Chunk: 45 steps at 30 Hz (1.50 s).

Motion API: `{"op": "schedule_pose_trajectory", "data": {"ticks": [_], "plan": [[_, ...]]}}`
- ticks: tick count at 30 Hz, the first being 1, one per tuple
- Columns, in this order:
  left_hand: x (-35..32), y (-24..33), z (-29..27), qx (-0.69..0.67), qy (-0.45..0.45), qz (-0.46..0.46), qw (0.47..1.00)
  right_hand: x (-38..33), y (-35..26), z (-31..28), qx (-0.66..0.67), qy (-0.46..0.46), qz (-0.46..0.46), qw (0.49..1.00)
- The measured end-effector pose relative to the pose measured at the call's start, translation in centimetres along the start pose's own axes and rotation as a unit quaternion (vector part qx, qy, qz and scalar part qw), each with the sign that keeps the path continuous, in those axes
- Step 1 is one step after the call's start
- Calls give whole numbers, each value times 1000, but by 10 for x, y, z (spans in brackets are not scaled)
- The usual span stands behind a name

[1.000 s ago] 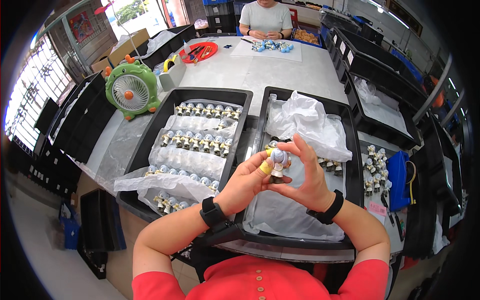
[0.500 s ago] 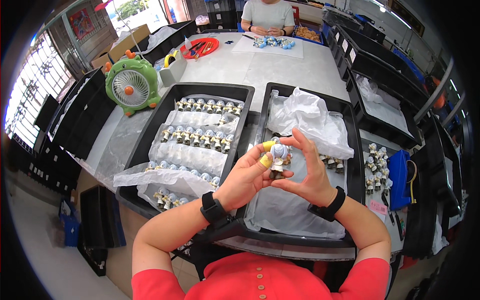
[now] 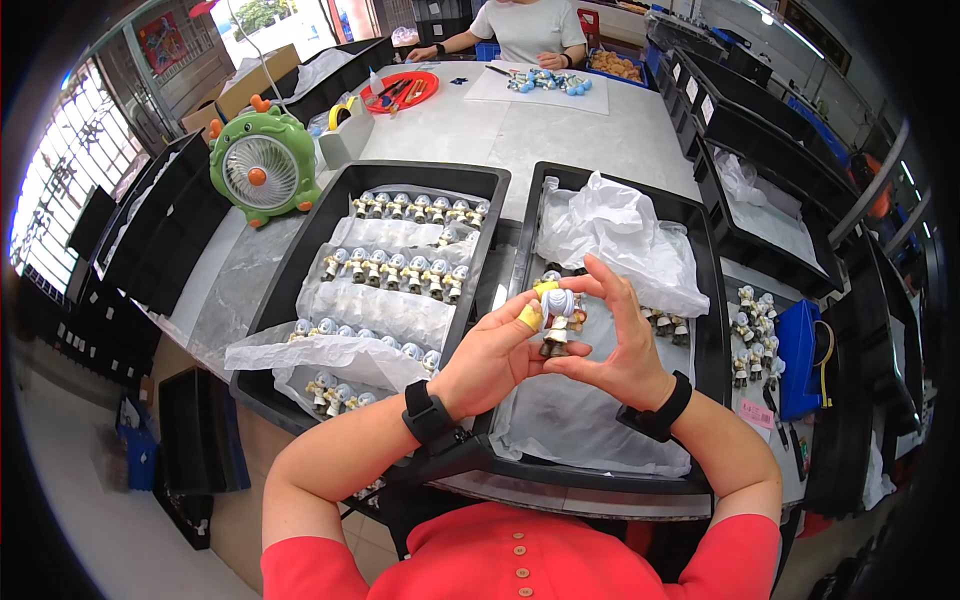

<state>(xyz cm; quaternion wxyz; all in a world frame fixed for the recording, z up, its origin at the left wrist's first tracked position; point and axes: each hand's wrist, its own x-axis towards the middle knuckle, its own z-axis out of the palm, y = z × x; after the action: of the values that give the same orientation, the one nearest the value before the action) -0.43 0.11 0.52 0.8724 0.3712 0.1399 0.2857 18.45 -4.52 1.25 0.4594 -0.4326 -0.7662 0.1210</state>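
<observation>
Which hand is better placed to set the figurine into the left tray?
Left, likely. The left hand is at the figurine, on the side nearer the left tray. The right hand, also at the figurine, is on the far side and would have to reach past the left.

figurine (image 3: 558, 312) | pale-blue hair, white body, dark bottom | roughly upright | between hands (image 3: 490, 355)

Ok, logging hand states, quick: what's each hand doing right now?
Left hand: closed, holding a small figurine.
Right hand: curved around the same figurine; whether it grips cannot be told.
</observation>
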Motion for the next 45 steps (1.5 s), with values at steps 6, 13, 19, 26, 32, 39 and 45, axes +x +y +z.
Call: {"op": "schedule_pose_trajectory", "data": {"ticks": [6,13,19,26,32,39,45], "plan": [[1,0,-1,-1,4,-7,1000,0,0,0,6,-3,-1,1000],[1,1,-1,-2,2,-11,1000,1,0,0,18,-10,-5,1000],[3,0,-3,-10,8,-11,1000,2,1,-1,-13,-14,-16,1000],[1,2,-1,-6,22,-9,1000,2,1,-2,-31,-6,1,999],[1,0,-6,-2,48,-33,998,0,4,-1,0,-10,50,999],[0,1,-3,9,69,-50,996,-4,6,0,34,-25,78,996],[1,0,-8,-4,41,-15,999,0,2,1,2,-30,4,1000]]}}
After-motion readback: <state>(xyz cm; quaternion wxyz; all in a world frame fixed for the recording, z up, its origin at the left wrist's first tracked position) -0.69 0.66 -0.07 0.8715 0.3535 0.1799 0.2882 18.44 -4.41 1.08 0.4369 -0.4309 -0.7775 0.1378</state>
